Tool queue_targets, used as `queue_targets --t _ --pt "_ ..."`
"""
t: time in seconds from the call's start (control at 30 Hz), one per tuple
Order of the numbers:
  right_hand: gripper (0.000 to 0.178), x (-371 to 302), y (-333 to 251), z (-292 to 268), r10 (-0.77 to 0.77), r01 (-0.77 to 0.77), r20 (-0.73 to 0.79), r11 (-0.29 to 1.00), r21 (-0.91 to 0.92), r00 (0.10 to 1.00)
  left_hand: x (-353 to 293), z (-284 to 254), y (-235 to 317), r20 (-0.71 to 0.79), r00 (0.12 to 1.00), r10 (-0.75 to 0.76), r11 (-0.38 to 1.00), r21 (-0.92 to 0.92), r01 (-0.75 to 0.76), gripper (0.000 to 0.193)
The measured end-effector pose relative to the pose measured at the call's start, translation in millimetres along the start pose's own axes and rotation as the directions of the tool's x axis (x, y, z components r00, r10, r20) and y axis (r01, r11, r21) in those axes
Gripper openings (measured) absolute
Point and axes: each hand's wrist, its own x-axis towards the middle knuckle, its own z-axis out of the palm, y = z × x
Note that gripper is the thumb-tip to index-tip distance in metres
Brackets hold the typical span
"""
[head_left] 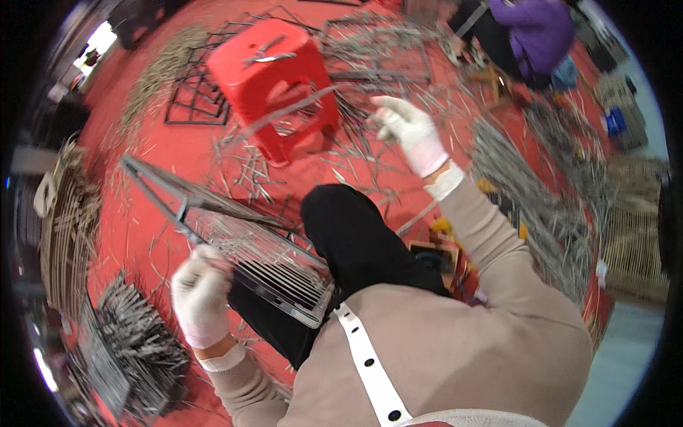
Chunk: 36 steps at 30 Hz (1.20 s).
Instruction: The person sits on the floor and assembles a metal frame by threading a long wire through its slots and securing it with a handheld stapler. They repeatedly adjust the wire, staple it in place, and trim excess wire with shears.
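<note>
The left grip point(201, 295), in a white glove, has its fingers curled inward beside the near left edge of the dark slatted frame point(249, 249); the fingertips blur against that edge, so I cannot tell whether they grasp it. The right grip point(411, 135), gloved alike, is raised well apart from the frame, fingers partly bent; whether a thin piece is pinched there, I cannot tell. A pale strip point(288, 110) crosses in front of the red stool point(249, 60), its nearer end short of the right fingers. The frame leans over the left thigh, on the person's left, its long axis slanting from the far left down to the lap: a narrow corner points away to the far left, the straight slatted end toward the body. My judgement is that the step in hand is working or drawing thin pieces along the slats, and that the next move calls for a steady frame under the left grip and a controlled return of the right one. Farther out, a metal hand tool point(272, 58) lies on the stool, grey strips point(139, 349) are heaped at the left, and a person in purple point(537, 35) sits at the upper right.
</note>
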Motion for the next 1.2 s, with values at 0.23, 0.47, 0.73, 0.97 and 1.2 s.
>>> queue_targets --t 0.23,0.47,0.73,0.97,1.2 --pt "0.044 -156.1 112.1 -292.8 -0.062 -0.636 -0.729 0.442 -0.632 0.681 38.0 -55.8 -32.3 -0.229 0.973 0.042 0.899 -0.416 -0.136 0.012" --pt "0.041 -233.5 143.0 -286.3 -0.013 -0.728 -0.79 0.378 -0.572 0.613 25.9 -76.0 -31.4 -0.399 0.895 0.199 0.936 0.347 -0.054 0.039" --pt "0.029 -167.0 129.4 -267.2 0.299 -0.827 -0.82 0.46 -0.325 0.488 40.4 -107.7 -11.5 -0.502 0.863 0.063 0.973 0.223 0.058 0.018" --pt "0.015 -73.7 0.6 -96.7 0.544 -0.572 -0.179 0.799 -0.187 0.819 90.2 -148.4 -26.3 -0.208 0.972 0.108 0.886 0.465 0.001 0.028" --pt "0.021 0.9 -127.0 89.4 0.401 -0.114 0.369 0.792 -0.6 0.839 126.1 -135.6 -47.3 -0.177 0.949 0.26 0.914 0.363 -0.183 0.027"
